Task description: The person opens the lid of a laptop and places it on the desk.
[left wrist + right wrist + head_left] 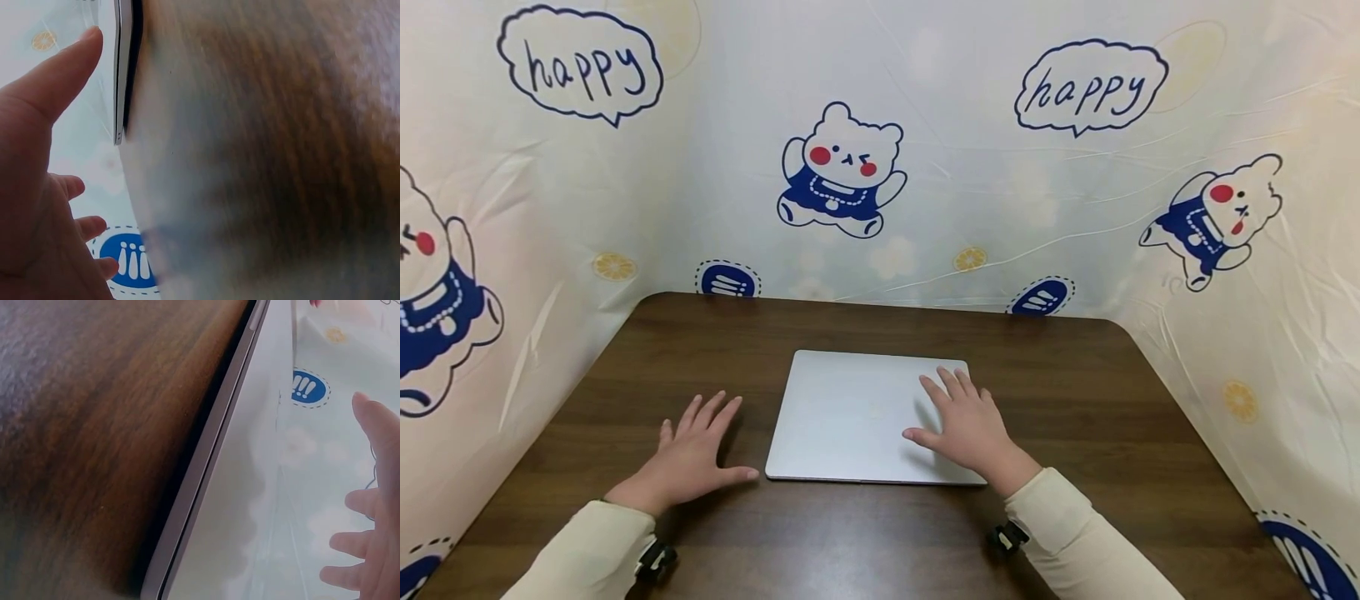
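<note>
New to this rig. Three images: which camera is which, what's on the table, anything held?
There's no robot here, just a person's two bare hands. The wide picture comes from a camera worn on the head, looking forward and down. The other two come from cameras on the left and right wrists, so the table looks turned on its side there. On it lies a closed silver laptop. The left hand is beside the laptop's left side, fingers spread. The right hand is over the right part of the lid, apparently not touching it. Neither hand holds anything. Behind is a printed backdrop with cartoon bears.
</note>
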`<state>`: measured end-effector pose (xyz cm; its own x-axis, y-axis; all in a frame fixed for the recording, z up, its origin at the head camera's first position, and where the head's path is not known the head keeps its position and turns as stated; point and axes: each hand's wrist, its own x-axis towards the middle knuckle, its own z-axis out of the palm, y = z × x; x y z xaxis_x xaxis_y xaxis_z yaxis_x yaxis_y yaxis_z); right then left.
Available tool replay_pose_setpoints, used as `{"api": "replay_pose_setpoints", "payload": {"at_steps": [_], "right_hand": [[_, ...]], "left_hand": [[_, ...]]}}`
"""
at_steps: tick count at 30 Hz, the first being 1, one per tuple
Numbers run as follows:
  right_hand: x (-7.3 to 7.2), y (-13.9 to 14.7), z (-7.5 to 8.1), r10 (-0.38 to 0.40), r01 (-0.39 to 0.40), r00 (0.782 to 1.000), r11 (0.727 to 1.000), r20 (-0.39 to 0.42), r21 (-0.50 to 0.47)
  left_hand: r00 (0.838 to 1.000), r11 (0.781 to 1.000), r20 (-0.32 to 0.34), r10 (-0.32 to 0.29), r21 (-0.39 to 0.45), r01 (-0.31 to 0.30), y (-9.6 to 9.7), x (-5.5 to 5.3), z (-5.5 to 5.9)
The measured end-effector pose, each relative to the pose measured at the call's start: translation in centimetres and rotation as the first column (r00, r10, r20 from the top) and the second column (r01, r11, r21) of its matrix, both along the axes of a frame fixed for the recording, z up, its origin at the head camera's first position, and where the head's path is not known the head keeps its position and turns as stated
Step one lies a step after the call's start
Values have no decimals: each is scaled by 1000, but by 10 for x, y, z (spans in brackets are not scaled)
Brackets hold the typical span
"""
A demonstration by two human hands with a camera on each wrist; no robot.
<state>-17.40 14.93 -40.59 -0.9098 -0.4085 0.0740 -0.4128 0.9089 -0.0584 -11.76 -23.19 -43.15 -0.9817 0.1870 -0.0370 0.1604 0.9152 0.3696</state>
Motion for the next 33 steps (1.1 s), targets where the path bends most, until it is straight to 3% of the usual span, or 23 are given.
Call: {"api": "replay_pose_setpoints", "payload": {"at_steps": [22,33], "right_hand": [[6,-8,-1,18,-18,999,1000,39,4],[6,-11,-3,22,-23,998,1000,53,21]], "left_hand": [[998,999,-28,-49,-17,48,5,-3,-10],[997,997,-16,-70,20,71,11,-2,-7]]}}
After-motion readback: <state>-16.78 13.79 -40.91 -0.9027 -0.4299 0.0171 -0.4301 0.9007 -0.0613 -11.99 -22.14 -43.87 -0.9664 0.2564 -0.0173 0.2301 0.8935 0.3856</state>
